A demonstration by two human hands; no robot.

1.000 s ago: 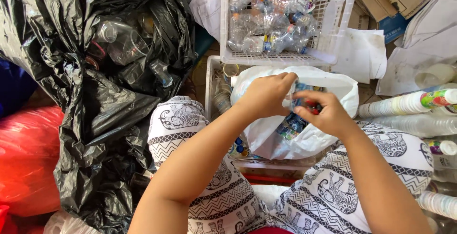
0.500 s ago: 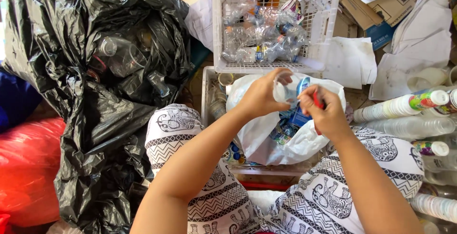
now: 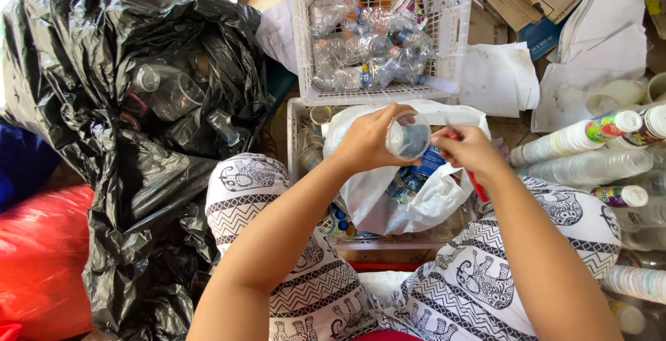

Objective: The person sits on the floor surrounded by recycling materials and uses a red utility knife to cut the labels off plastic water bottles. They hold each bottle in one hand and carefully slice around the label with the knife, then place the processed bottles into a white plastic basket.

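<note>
head view, looking down: the left hand (image 3: 371, 140) is curled tight around a clear plastic bottle (image 3: 408, 136), thin and glossy, its round end turned up toward the camera so the long axis runs nearly straight at the lens. the right hand (image 3: 470, 150) pinches closed on a slim red tool (image 3: 474, 178), its upper end at the bottle's rim; what kind of tool it is cannot be told. the bottle hangs just above a crinkled white plastic bag (image 3: 402, 199) that gapes open with coloured scraps inside. beyond the bag stands a white lattice crate (image 3: 305, 49), stiff and gridded, filled with crushed clear bottles (image 3: 368, 46). to the bag's left a glossy, rumpled black sack (image 3: 125, 140) bulges with more bottles. to the bag's right lie stacked paper cups (image 3: 576, 136) on their sides. patterned fabric covers the knees (image 3: 243, 195) either side of the bag.
</note>
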